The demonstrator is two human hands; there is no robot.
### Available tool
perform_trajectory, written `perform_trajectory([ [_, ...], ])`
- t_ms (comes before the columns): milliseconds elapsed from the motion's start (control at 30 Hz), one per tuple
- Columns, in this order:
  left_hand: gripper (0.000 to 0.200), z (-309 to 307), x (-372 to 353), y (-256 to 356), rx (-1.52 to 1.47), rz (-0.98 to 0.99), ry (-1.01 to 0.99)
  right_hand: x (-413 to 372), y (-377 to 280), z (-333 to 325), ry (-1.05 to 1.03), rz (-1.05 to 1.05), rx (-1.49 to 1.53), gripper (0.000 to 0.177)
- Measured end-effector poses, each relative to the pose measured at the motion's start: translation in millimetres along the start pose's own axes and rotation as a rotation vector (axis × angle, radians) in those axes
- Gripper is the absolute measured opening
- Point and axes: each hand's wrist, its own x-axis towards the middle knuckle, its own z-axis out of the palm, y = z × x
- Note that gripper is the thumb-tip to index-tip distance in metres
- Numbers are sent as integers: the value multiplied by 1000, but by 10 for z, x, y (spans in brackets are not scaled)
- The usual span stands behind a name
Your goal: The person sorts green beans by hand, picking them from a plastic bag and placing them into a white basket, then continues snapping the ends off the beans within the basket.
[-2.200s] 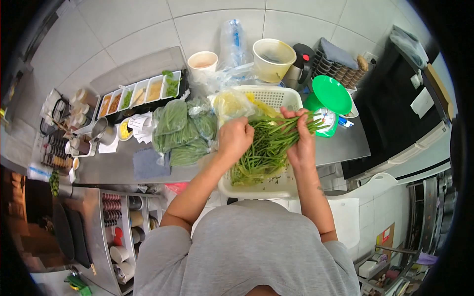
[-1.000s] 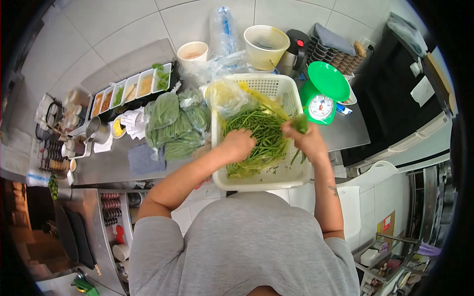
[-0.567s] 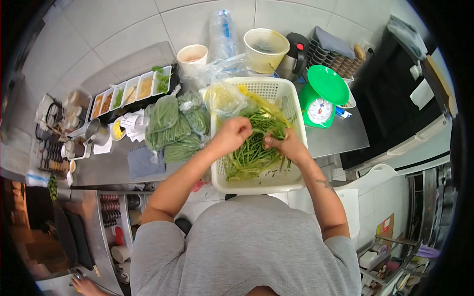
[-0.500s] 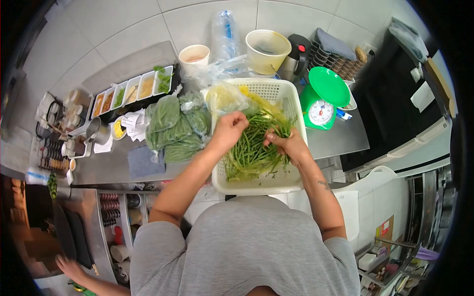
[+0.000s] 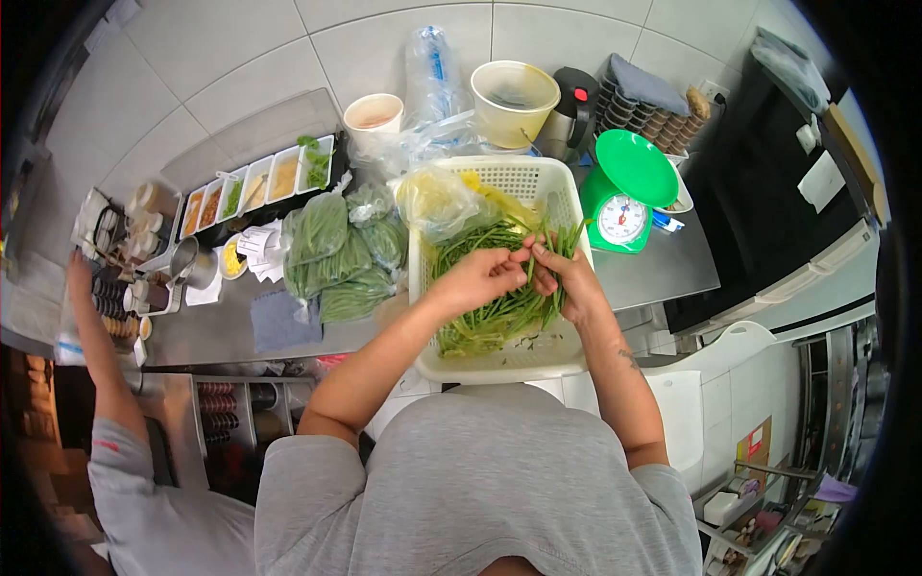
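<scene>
A white perforated basket (image 5: 419,298) stands at the front of the steel counter, with long green stems (image 5: 480,322) piled inside. Over its right half, my right hand (image 5: 569,278) is closed around several of the stems. My left hand (image 5: 485,278) is beside it, its fingers pinched together and meeting the stems at my right fingertips; what it holds, if anything, is too small to name. A clear plastic bag (image 5: 442,204) with something yellow in it lies on the basket's back left corner. Bagged green vegetables (image 5: 331,257) lie left of the basket.
Behind the basket are a plastic roll (image 5: 434,77), a tub (image 5: 515,104) and a dark jug (image 5: 569,113). A green scale (image 5: 621,223) stands to the right. Seasoning trays (image 5: 257,184) and a grey cloth (image 5: 286,319) are left. A co-worker's arm (image 5: 115,370) reaches in at far left.
My left hand has moved right and down to meet my right hand. At the left, the co-worker's arm has swung up toward the counter's far left end, and their shoulder has come into view.
</scene>
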Motion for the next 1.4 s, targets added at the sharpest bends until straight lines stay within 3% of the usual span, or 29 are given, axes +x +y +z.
perform_trajectory([
  [200,10,168,-8,-169,-279,-14,21,-17,-27,-5,-17,-44,112,17],
  [300,11,225,43,-287,-365,-56,182,-44,-2,43,-36,-82,16,15],
  [400,17,267,80,-319,301,182,593,-108,-17,153,-45,-86,-183,15],
  [500,13,76,-10,-127,610,180,500,-115,-96,215,0,-26,-251,17],
  [600,18,-82,-112,158,693,671,525,-64,-131,91,-34,69,-327,17],
  [733,21,-118,-129,340,950,854,312,-91,-222,44,-142,112,-403,17],
  [933,12,-83,39,396,867,929,275,-162,-325,64,-114,-64,-422,18],
  [1033,9,65,103,368,492,670,385,-178,-330,103,-45,-187,-436,19],
  [1133,7,124,228,341,35,239,354,-196,-317,105,-22,-271,-402,19],
  [1167,8,98,278,289,173,299,428,-205,-317,100,-18,-296,-386,18],
  [1233,10,59,385,133,451,417,566,-188,-302,-51,39,-284,-30,17],
  [1300,13,101,388,50,644,408,344,-124,-261,-166,114,-320,223,17],
  [1333,14,119,365,41,741,400,233,-103,-241,-187,135,-238,199,17],
  [1367,16,208,385,45,809,210,21,-97,-219,-198,155,-153,174,17],
  [1400,17,336,362,-7,880,195,-6,-96,-185,-206,176,-65,150,17],
])
